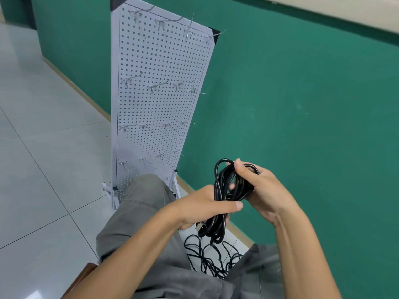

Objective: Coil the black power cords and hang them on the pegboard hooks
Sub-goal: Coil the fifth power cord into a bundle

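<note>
Holding the coiled black cord [224, 190] in front of me, I judge the step in hand is finishing the bundle so it can go on a hook. To do it well, I would keep the loops even and pinned together, tuck in the plug end [199, 227] that sticks out below my left hand, and leave one clear loop at the top to slip over a peg, so the coil does not spring apart.

My left hand [205, 207] grips the lower half of the coil, thumb laid across the front of the strands and fingers curled behind. My right hand [259, 186] is closed on the upper part, thumb pressing on top of the strands near the loop that rises above it.

The coil sits between both hands, above my knees. More black cords [211, 260] lie loose in a tangle on the tiled floor [43, 169] between my legs. The white pegboard [159, 104] stands upright against the green wall [302, 104], and its metal hooks [155, 86], in several rows, all look bare.
</note>
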A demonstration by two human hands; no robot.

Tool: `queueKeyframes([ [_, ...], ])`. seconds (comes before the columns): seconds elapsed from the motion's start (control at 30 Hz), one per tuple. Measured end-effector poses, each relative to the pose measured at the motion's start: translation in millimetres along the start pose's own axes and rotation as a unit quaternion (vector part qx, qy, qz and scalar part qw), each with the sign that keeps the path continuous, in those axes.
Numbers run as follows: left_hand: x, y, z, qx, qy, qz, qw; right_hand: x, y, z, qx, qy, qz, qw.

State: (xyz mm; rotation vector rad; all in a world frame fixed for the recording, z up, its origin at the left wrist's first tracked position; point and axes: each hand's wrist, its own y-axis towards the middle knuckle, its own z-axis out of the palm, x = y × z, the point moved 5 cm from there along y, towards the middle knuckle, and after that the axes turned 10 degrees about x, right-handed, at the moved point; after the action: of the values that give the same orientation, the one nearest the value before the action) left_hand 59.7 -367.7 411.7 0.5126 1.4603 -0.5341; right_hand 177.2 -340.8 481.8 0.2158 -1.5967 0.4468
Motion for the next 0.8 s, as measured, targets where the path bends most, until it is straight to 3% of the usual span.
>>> queueKeyframes([
  [0.27,3,-2,0,0.015,-0.030,-0.028,0.999,-6,2,0,0.046,0.054,0.019,0.997],
  [0.5,3,-3,3,0.029,-0.040,-0.049,0.998,5,0,-1,0.068,-0.026,0.049,0.996],
  [0.67,3,1,8,0.014,-0.027,-0.047,0.998,13,4,3,0.022,-0.157,0.070,0.985],
  [0.8,-6,4,7,-0.100,0.052,-0.031,0.993,13,11,2,-0.080,-0.188,0.039,0.978],
])
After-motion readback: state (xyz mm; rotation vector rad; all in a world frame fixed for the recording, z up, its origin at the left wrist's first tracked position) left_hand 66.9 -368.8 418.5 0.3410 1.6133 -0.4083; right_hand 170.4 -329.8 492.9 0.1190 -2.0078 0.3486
